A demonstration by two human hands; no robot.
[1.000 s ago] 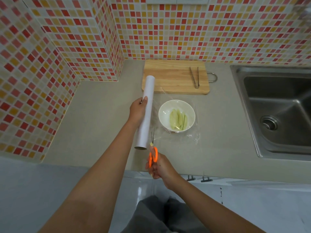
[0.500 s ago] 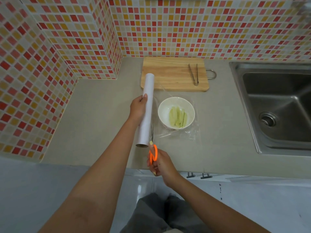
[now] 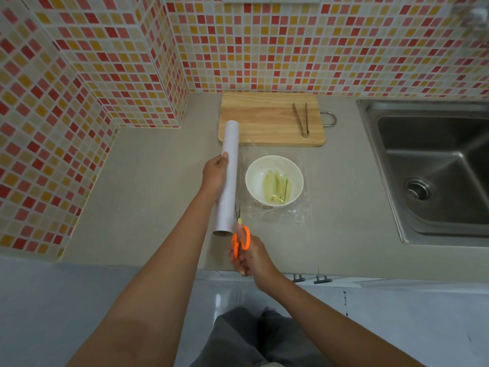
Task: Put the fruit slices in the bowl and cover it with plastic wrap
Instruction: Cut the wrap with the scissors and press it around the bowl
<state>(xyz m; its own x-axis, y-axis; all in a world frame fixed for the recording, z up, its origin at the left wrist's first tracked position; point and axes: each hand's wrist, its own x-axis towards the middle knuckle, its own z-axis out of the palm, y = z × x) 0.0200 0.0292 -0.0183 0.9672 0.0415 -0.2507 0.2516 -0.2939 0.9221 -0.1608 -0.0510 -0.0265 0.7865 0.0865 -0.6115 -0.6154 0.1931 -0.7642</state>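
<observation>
White ceramic bowl (image 3: 274, 165) stands on the beige countertop (image 3: 148, 186), in front of the wooden cutting board (image 3: 264, 120). Pale green fruit slices (image 3: 276, 185) lie inside the bowl. Clear plastic wrap (image 3: 296, 213) is stretched over the bowl, and its loose edge lies crumpled on the counter at the near right of the bowl. The left hand (image 3: 215, 176) grips the white plastic wrap roll (image 3: 227, 178) around its middle, fingers curled round the tube; the roll is held just left of the bowl, lengthwise away from the person. The right hand (image 3: 251, 258) holds orange-handled scissors (image 3: 240, 238), fingers through the loops, blades pointing up along the sheet at the near end of the roll. Whether the blades are parted cannot be told. Metal tongs (image 3: 301, 119) rest on the cutting board's right side. A steel sink (image 3: 434, 168) sits at right.
</observation>
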